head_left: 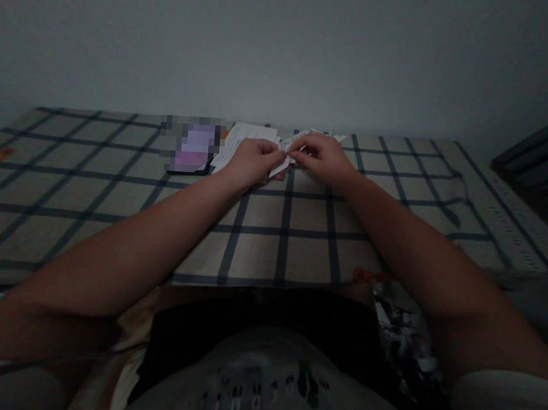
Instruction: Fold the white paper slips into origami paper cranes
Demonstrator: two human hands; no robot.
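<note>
Between my two hands is a small folded piece of white paper [280,167], held just above the checked tablecloth. My left hand [257,159] pinches it from the left with thumb and fingers. From the right, my right hand [321,156] grips its upper edge with bent fingertips. Flat printed sheets [248,135] lie under and behind my left hand. Behind my right hand, more crumpled or folded white paper [340,138] shows; my fingers hide part of it.
A phone [194,147] with a lit, blurred screen rests left of the sheets. The checked cloth [257,253] covers the table up to a grey wall [283,51]. A thin dark cord [464,190] lies at the right. Below the front edge, a bag of scraps [407,337] is partly visible.
</note>
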